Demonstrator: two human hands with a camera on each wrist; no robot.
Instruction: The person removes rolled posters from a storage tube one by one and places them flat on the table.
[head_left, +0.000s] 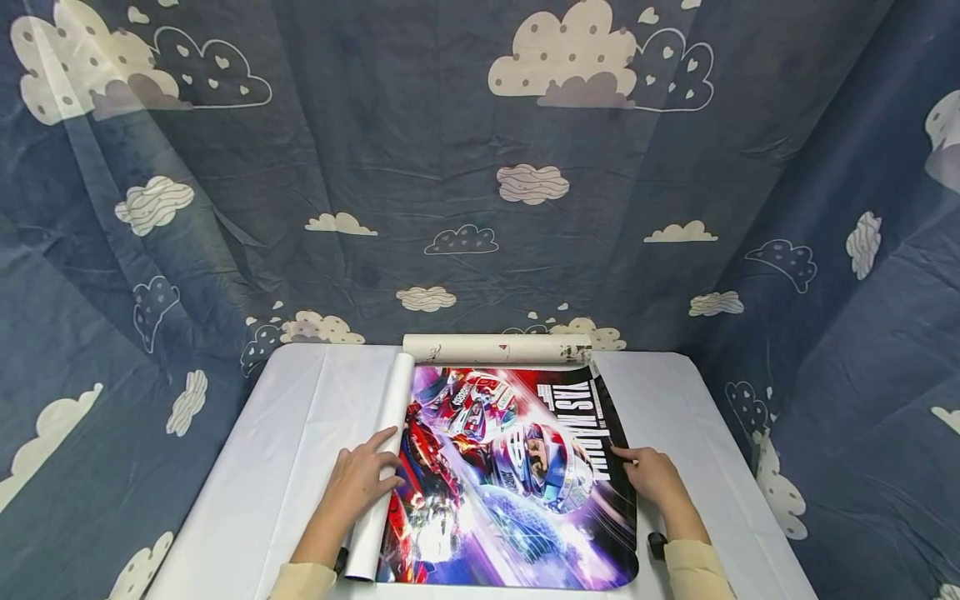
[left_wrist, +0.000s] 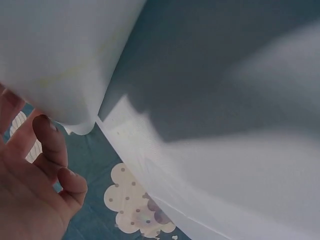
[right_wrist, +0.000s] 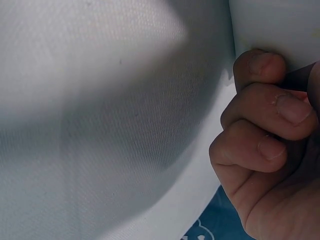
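Note:
A glossy racing poster (head_left: 517, 483) lies spread on a white-covered table, its left side curled into a white roll (head_left: 384, 467). My left hand (head_left: 358, 479) rests on that roll with its fingers spread over it. In the left wrist view, the left hand (left_wrist: 35, 175) has loosely bent fingers beside the roll's white surface (left_wrist: 60, 55). At the poster's right edge, my right hand (head_left: 656, 479) pinches the sheet. The right wrist view shows the right hand's (right_wrist: 270, 135) curled fingers under the sheet's white underside (right_wrist: 275, 30); its thumb is mostly hidden there.
A second rolled sheet (head_left: 495, 348) lies across the table's back edge, just behind the poster. The white table cover (head_left: 277, 467) extends on both sides. Dark blue cloth (head_left: 450, 167) with cloud prints hangs behind and along both sides.

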